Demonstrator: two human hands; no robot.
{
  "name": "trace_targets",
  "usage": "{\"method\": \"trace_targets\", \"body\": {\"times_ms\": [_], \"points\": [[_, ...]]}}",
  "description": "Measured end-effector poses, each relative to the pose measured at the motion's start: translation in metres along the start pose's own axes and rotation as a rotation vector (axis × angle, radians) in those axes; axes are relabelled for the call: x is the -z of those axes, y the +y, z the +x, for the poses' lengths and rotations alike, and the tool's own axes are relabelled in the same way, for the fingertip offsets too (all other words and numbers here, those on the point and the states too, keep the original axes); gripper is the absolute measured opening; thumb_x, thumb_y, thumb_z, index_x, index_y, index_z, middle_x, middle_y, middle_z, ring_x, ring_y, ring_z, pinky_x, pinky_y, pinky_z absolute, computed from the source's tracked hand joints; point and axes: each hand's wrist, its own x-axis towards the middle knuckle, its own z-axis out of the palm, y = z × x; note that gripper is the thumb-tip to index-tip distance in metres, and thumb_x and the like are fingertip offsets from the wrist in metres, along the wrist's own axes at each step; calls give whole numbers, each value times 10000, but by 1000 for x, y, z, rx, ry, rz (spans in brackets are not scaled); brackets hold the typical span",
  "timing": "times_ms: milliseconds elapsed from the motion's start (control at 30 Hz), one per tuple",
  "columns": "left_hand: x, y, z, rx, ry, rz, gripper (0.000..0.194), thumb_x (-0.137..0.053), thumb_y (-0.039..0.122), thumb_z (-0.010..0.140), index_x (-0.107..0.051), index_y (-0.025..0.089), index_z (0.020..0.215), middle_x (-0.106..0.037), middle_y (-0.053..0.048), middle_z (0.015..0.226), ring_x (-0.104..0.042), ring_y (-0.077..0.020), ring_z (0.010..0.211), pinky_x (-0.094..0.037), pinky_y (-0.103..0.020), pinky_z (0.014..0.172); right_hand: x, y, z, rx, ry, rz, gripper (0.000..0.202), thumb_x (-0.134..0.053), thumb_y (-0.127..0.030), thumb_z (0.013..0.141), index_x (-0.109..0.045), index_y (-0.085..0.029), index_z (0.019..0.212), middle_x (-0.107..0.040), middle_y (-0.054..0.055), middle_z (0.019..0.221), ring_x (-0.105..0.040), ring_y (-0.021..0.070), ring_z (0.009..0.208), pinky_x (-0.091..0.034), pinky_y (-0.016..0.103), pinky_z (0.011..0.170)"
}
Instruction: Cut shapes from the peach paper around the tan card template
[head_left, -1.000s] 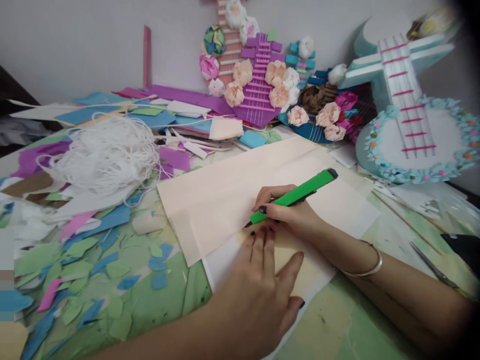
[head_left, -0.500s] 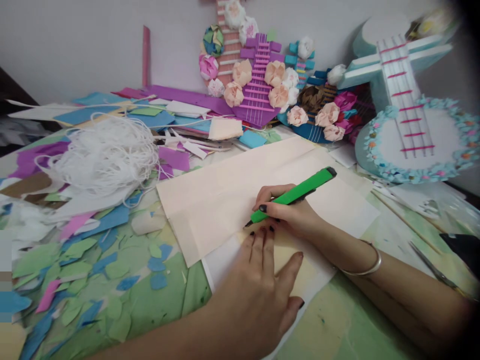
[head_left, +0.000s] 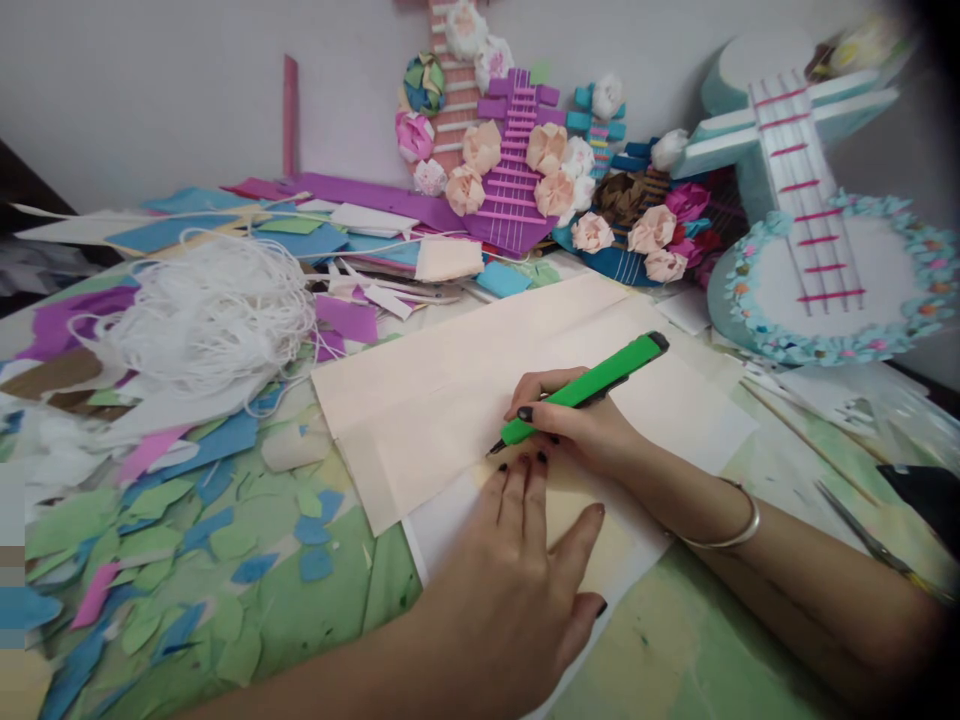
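Note:
My right hand (head_left: 570, 415) is closed around a green marker-like pen (head_left: 585, 388), its dark tip down on the cream paper sheet (head_left: 420, 400). My left hand (head_left: 510, 560) lies flat with fingers spread, fingertips beside the pen tip and my right hand. Under the left hand is a small pale yellow piece (head_left: 600, 545) on a white sheet (head_left: 431, 525). The cream sheet has fold lines and lies partly over the white one. Where the yellow piece meets the right hand, its edge is hidden.
At the left lie a tangle of white string (head_left: 210, 310) and green and blue paper scraps (head_left: 232, 540). Flower-decorated paper instruments (head_left: 517, 170) stand at the back, with a light-blue one (head_left: 832, 270) at right. Scissors (head_left: 870, 535) and a thin stick (head_left: 810, 440) lie at the right.
The whole view has shifted very slightly. Both hands and the green pen stay in nearly the same place on the paper.

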Motion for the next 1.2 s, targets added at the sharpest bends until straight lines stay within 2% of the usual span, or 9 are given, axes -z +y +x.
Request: {"method": "trace_targets", "body": {"times_ms": [100,367,567,833,1000,1200], "points": [[1,0,0,-3,-2,4,583,-394,497,938,-445,129,1388,-520,-305,1296,-463,-428,1245,-411,-550,966,1,2,1,-11,0,38,124,-667,-241,740,-652,-132,683,-615,13,591,-454,68,433,-347,185,399],[2,1,0,-6,13,25,570,-373,492,942,-468,134,1375,-539,-317,1264,-472,-440,1223,-455,-543,924,2,0,-1,0,-17,-27,96,-669,-221,728,-666,-131,693,-640,33,653,-506,90,506,-377,194,436],[2,1,0,-5,18,18,570,-377,491,940,-459,139,1381,-527,-315,1281,-462,-436,1233,-453,-538,931,4,4,1,6,-1,28,111,-663,-228,736,-663,-128,687,-623,17,608,-440,63,430,-313,183,394],[1,0,-1,-6,20,7,562,-366,485,946,-468,134,1372,-526,-328,1271,-463,-446,1229,-451,-545,928,5,2,0,7,-12,-6,103,-670,-223,727,-665,-129,687,-620,19,610,-449,72,450,-327,192,414],[2,0,0,-2,13,8,563,-392,488,937,-467,139,1372,-536,-305,1278,-462,-433,1236,-451,-541,934,6,3,1,30,5,16,95,-645,-200,732,-661,-127,673,-614,15,613,-402,54,423,-264,189,392],[3,0,-1,-3,11,6,574,-388,491,937,-456,130,1378,-540,-304,1274,-465,-429,1235,-451,-539,938,7,2,2,31,-18,-18,95,-657,-207,732,-662,-127,680,-621,21,633,-422,61,442,-289,197,411]]}}
